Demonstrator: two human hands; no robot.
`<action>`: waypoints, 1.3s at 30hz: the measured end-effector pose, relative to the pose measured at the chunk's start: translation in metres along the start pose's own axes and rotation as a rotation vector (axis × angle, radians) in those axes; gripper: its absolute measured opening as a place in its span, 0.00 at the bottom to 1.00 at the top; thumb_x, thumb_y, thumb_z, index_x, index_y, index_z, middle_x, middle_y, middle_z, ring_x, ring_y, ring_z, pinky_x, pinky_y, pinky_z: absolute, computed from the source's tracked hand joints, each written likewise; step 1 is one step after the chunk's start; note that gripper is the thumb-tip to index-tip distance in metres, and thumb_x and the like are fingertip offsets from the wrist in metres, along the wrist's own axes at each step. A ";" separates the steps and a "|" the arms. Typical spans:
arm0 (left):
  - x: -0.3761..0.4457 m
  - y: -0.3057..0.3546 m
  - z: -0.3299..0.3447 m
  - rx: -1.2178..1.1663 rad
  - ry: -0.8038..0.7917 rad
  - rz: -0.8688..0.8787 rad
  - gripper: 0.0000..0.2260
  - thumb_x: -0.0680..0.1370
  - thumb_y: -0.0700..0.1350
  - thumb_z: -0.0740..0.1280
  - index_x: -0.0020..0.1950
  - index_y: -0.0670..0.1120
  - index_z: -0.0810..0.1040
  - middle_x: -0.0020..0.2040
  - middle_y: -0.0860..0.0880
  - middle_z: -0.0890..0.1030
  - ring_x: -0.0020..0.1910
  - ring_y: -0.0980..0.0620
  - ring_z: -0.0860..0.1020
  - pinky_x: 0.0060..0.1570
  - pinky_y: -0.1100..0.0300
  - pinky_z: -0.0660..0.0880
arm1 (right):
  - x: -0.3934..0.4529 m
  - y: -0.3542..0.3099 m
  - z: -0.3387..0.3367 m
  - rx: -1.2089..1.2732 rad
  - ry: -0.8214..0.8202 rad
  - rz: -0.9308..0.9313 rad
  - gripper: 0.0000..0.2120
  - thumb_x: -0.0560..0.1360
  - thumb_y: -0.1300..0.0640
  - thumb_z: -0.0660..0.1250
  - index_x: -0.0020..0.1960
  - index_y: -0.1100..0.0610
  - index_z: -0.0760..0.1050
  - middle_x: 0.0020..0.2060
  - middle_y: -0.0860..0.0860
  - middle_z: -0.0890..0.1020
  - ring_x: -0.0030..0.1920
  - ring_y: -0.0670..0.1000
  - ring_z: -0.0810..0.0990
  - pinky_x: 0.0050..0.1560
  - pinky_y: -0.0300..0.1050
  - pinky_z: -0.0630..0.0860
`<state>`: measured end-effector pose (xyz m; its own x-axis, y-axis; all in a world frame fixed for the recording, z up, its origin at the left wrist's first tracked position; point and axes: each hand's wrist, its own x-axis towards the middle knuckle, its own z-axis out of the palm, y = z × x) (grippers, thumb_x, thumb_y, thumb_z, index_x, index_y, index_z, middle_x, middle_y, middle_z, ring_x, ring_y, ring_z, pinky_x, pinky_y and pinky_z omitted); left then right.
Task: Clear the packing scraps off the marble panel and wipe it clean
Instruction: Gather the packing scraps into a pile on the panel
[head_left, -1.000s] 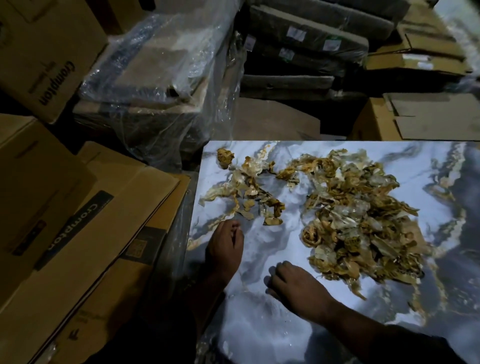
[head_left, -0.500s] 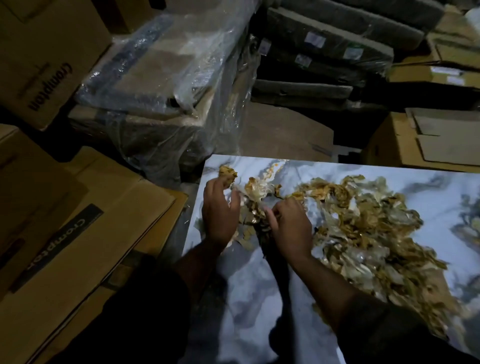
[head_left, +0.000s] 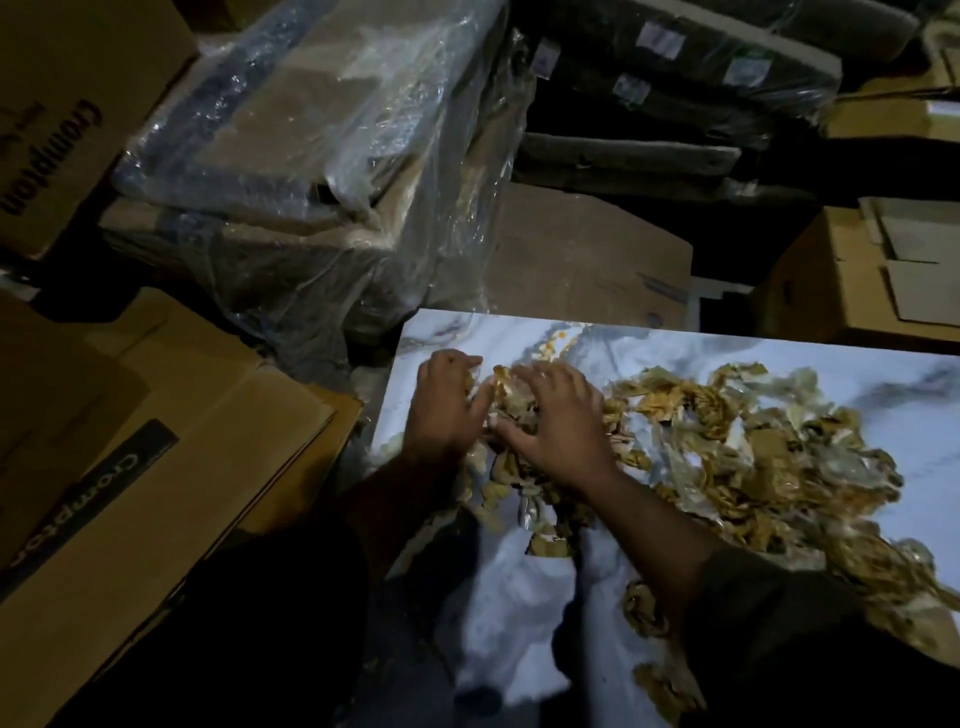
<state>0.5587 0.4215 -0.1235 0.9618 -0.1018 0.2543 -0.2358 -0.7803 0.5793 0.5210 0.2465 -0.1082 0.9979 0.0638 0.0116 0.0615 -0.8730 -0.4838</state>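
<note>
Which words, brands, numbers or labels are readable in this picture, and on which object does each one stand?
"Crompton": on the side of the cardboard box at top left, printed sideways.
"Crompton": on the dark strip of the flattened carton at left, partly in shadow.
White stickers on the dark wrapped panels at the top: too small and blurred to read.
Marble panel: no text visible.

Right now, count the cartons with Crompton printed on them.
2: one Crompton carton at the upper left, another Crompton carton lying left of the marble panel. Others may be hidden.
</note>
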 end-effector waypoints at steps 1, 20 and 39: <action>-0.010 0.005 0.002 -0.032 0.043 0.008 0.15 0.82 0.51 0.64 0.62 0.43 0.78 0.57 0.45 0.77 0.58 0.45 0.74 0.60 0.50 0.72 | -0.003 -0.001 0.003 -0.016 -0.027 -0.023 0.33 0.73 0.31 0.60 0.74 0.44 0.69 0.72 0.50 0.70 0.75 0.55 0.63 0.72 0.59 0.61; -0.079 -0.014 -0.009 0.078 0.105 -0.115 0.24 0.83 0.60 0.59 0.61 0.42 0.82 0.63 0.40 0.81 0.66 0.38 0.76 0.67 0.39 0.71 | -0.077 0.003 -0.005 -0.012 0.031 0.238 0.40 0.73 0.23 0.52 0.77 0.45 0.64 0.81 0.54 0.56 0.81 0.59 0.47 0.79 0.62 0.48; -0.140 0.016 -0.009 -0.042 -0.102 -0.039 0.23 0.83 0.57 0.55 0.70 0.44 0.76 0.71 0.43 0.75 0.73 0.43 0.69 0.75 0.47 0.64 | -0.158 -0.023 0.022 -0.069 0.098 -0.096 0.46 0.69 0.24 0.64 0.78 0.52 0.66 0.75 0.58 0.67 0.76 0.63 0.63 0.76 0.65 0.56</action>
<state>0.4186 0.4290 -0.1427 0.9790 -0.1356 0.1520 -0.2013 -0.7586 0.6197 0.3611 0.2675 -0.1181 0.9845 0.1039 0.1415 0.1542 -0.8968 -0.4147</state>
